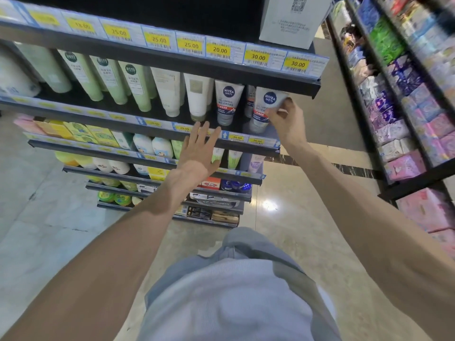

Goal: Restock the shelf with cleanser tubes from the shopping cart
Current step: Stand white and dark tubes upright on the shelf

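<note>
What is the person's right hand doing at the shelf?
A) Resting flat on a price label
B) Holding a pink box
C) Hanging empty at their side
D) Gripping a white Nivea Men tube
D: the right hand curls round the white Nivea Men cleanser tube with blue logo at the shelf's right end, while the left hand is spread open, holding nothing.

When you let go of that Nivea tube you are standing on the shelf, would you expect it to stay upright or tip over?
The Nivea tube in the right hand stands on its narrow cap with the wide crimped end up, so it probably tips easily if nudged. Its glossy plastic looks somewhat slippery. The neighbouring tube stands the same way, so it may stay up once settled.
</note>
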`<state>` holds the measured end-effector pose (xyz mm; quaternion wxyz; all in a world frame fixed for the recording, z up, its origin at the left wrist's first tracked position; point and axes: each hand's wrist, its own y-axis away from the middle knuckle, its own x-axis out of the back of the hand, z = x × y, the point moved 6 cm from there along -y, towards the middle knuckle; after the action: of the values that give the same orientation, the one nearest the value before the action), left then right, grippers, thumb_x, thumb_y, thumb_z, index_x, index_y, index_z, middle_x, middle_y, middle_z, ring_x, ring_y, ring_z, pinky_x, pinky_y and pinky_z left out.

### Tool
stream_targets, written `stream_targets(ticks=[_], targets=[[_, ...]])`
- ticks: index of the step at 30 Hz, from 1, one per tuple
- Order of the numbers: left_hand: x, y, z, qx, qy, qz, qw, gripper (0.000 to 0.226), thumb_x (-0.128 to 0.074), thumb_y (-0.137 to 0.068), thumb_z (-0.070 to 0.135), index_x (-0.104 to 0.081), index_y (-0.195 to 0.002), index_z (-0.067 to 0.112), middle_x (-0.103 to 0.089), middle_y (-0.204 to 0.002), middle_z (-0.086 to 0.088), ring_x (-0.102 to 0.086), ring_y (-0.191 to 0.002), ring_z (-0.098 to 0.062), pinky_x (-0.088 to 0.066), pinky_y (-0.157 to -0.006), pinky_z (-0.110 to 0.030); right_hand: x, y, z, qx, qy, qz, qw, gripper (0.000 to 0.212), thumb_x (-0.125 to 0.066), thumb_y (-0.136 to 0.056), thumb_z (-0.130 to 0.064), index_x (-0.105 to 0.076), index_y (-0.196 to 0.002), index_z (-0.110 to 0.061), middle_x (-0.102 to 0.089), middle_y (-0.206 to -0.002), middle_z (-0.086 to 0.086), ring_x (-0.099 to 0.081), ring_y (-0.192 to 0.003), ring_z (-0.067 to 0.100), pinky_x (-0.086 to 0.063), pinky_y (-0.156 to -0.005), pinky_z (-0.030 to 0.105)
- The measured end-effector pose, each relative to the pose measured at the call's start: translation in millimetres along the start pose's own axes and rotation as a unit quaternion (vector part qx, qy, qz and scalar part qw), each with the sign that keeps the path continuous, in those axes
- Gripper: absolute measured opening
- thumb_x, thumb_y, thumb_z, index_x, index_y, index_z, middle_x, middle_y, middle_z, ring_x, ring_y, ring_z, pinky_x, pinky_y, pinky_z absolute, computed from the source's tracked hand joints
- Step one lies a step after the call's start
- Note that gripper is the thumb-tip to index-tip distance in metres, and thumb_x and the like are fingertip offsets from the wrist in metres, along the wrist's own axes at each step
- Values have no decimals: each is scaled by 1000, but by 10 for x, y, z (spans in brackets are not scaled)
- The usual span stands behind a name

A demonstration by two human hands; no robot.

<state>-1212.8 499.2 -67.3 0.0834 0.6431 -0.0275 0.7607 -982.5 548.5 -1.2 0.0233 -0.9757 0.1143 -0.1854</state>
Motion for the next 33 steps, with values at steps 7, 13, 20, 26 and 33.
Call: stream_targets(ticks=[7,13,20,26,33], targets=[[-46,5,-23,-1,15,19,1000,93,-64,-99,41,0,-166,30,7,-174,-4,12,-160,-27,-19,-128,-50,-194,-37,207,0,64,-20,998,44,-65,-100,-18,-49,-141,-12,-61,-140,4,-60,-127,17,-51,-105,34],[-99,18,-44,-6,27,43,999,94,-68,-97,38,-4,-165,30,3,-174,-4,10,-160,-27,-23,-127,-51,-285,-40,307,-30,71,-1,997,57,-77,-91,-20,-40,-135,-17,-57,-139,2,-59,-126,15,-52,-104,34],[-129,8,-44,-2,30,41,999,95,-67,-98,39,-1,-165,30,6,-174,-4,14,-159,-27,-21,-128,-49,-425,-162,368,-18,75,36,996,49,-75,-93,-16,-42,-128,-13,-59,-131,5,-58,-111,11,-54,-103,34],[-121,8,-43,-1,29,36,999,95,-66,-98,38,1,-165,30,8,-174,-3,16,-159,-27,-21,-128,-49,-468,-253,416,-22,68,47,996,51,-76,-92,-16,-42,-131,-13,-57,-133,4,-55,-111,8,-51,-103,31],[-76,30,-2,11,17,22,1000,94,-63,-100,40,4,-165,30,12,-173,-3,17,-159,-26,-22,-127,-49,-465,-221,422,-11,77,24,997,56,-76,-92,-17,-42,-135,-16,-58,-136,1,-55,-111,5,-51,-100,30]])
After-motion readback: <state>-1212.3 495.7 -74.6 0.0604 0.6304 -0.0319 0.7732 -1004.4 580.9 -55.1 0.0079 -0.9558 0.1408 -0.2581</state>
